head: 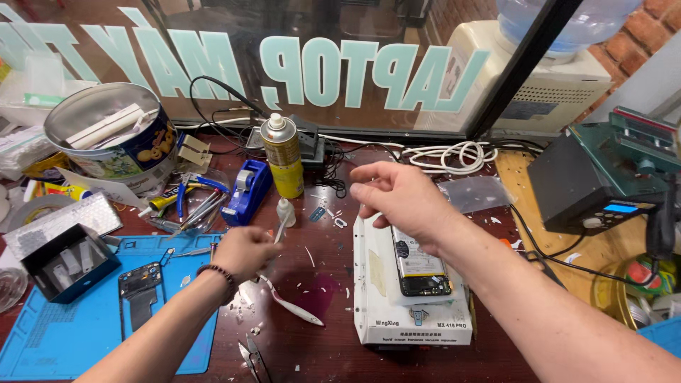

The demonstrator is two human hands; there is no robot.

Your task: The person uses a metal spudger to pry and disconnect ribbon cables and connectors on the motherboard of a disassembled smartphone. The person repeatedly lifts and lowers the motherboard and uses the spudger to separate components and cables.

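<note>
Glossy metal spray can (pixel 282 156), matt rubber mat (pixel 78 323)

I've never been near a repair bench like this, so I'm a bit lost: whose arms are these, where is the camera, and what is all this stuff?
The single picture comes from a camera worn on a person's head, looking down at their own two bare arms over a cluttered wooden table. The left hand, with a bead bracelet on its wrist, is closed around thin white tweezers. The right hand hovers, fingers loosely bent, above an opened phone that lies on a white box-shaped machine; I cannot tell whether it holds anything. On a blue mat at the left lies a phone frame. Further back stand a yellow spray can, a blue tape dispenser and a round tin of odds and ends.
</note>
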